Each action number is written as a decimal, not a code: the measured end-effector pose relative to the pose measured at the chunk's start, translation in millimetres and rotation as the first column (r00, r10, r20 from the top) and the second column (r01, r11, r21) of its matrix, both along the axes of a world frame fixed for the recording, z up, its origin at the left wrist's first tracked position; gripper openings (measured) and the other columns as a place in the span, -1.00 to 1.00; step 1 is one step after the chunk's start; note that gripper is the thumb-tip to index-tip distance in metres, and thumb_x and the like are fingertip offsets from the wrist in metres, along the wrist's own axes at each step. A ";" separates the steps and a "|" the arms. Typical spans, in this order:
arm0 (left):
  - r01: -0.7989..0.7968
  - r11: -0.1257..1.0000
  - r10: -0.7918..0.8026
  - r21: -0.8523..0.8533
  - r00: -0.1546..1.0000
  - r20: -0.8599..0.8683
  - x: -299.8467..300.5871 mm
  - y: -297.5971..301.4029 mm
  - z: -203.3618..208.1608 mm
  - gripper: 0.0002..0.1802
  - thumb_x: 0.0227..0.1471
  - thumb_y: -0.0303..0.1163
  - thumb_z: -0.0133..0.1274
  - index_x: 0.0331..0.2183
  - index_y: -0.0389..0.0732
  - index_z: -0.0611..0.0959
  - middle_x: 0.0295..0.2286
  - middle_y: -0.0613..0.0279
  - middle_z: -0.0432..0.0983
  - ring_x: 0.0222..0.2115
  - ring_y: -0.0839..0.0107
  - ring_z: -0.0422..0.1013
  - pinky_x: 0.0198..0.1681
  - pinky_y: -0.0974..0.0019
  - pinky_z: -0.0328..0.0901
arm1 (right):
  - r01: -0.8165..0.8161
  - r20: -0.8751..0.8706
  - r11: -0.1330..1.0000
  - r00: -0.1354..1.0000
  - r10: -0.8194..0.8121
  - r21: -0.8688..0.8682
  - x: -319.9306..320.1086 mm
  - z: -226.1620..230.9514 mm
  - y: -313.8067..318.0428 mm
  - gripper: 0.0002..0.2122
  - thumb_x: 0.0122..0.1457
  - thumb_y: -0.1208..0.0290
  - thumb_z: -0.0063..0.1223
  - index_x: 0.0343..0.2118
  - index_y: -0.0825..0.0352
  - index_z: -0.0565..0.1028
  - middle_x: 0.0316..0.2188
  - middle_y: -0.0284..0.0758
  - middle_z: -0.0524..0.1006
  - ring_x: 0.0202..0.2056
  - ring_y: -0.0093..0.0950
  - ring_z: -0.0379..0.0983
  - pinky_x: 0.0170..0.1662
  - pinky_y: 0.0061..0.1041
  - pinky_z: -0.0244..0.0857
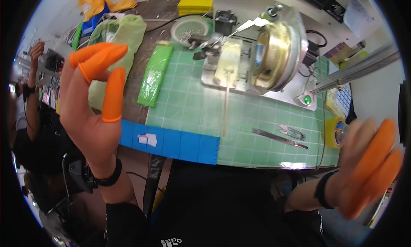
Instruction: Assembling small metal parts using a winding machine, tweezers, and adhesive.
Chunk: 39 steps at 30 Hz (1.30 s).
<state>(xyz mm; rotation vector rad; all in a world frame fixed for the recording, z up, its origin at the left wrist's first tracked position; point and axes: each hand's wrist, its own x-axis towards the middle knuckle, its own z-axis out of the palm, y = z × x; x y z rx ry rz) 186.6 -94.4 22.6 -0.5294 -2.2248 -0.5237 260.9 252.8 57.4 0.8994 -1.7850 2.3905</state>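
Observation:
My left hand (pixel 95 101) is raised at the left, with orange finger cots on its thumb and two fingers. Its thumb stands apart from the bent fingers, and nothing shows between them. A green plastic-wrapped packet (pixel 155 76) lies to its right, and a blue strip (pixel 180 145) runs along the table edge beside it. At the far right my right hand (pixel 364 170) is blurred, also with orange finger cots. Its fingers are stretched out and I see nothing held. Nearest to it are a roll of yellow tape (pixel 335 131), thread snips (pixel 292 132) and a thin metal blade (pixel 280 138).
A bench device with a brass-coloured wheel (pixel 270 59) stands on a metal plate at the back of the green mat (pixel 188 114). A thin stick (pixel 226 110) extends from it. Left of it sits a round dish (pixel 189 29) of small parts. Another person's hand (pixel 37 51) shows far left.

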 end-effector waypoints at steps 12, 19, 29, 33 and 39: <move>0.069 0.989 -0.077 0.127 0.995 0.060 12.0 -3.4 -3.8 -0.69 0.08 -0.68 0.24 -0.09 -0.36 0.76 -0.13 0.07 0.63 -0.34 0.47 0.45 -0.21 0.43 0.34 | 0.249 -0.256 0.950 0.946 -0.197 0.189 -46.5 11.1 7.7 -0.73 0.40 0.30 0.06 -0.06 0.44 0.51 -0.12 0.01 0.52 -0.18 -0.13 0.53 -0.13 -0.20 0.47; 0.073 0.979 -0.082 0.189 0.996 0.042 14.0 -12.9 -13.0 -0.68 0.05 -0.65 0.29 -0.09 -0.36 0.76 -0.20 0.21 0.62 -0.39 0.51 0.41 -0.19 0.45 0.28 | 0.217 -0.250 0.956 0.954 -0.165 0.197 -50.5 12.0 4.7 -0.72 0.39 0.32 0.07 -0.01 0.43 0.48 -0.08 0.00 0.50 -0.15 -0.15 0.53 -0.10 -0.21 0.47; 0.020 0.986 -0.028 0.168 0.999 0.045 10.2 -4.5 -5.6 -0.73 0.07 -0.66 0.25 -0.13 -0.36 0.77 -0.17 0.11 0.65 -0.40 0.47 0.40 -0.24 0.43 0.29 | 0.223 -0.286 0.954 0.945 -0.161 0.200 -61.8 13.7 1.3 -0.68 0.37 0.34 0.10 0.06 0.43 0.44 -0.03 -0.01 0.49 -0.10 -0.16 0.53 -0.05 -0.23 0.46; 0.017 0.986 -0.028 0.167 0.998 0.060 5.3 -9.3 -3.2 -0.72 0.07 -0.65 0.24 -0.12 -0.35 0.76 -0.16 0.11 0.64 -0.38 0.46 0.40 -0.24 0.42 0.29 | 0.216 -0.279 0.953 0.948 -0.153 0.212 -68.3 13.9 -11.9 -0.66 0.36 0.34 0.11 0.09 0.43 0.42 -0.01 -0.02 0.48 -0.08 -0.17 0.53 -0.04 -0.23 0.46; 0.076 0.978 -0.085 0.194 0.996 0.041 -9.6 2.3 -4.1 -0.70 0.02 -0.65 0.26 -0.14 -0.32 0.77 -0.16 0.14 0.64 -0.40 0.45 0.40 -0.25 0.42 0.28 | 0.210 -0.270 0.949 0.952 -0.144 0.235 -85.5 1.0 -36.8 -0.63 0.35 0.36 0.13 0.13 0.42 0.40 0.03 -0.03 0.47 -0.05 -0.18 0.52 -0.01 -0.24 0.45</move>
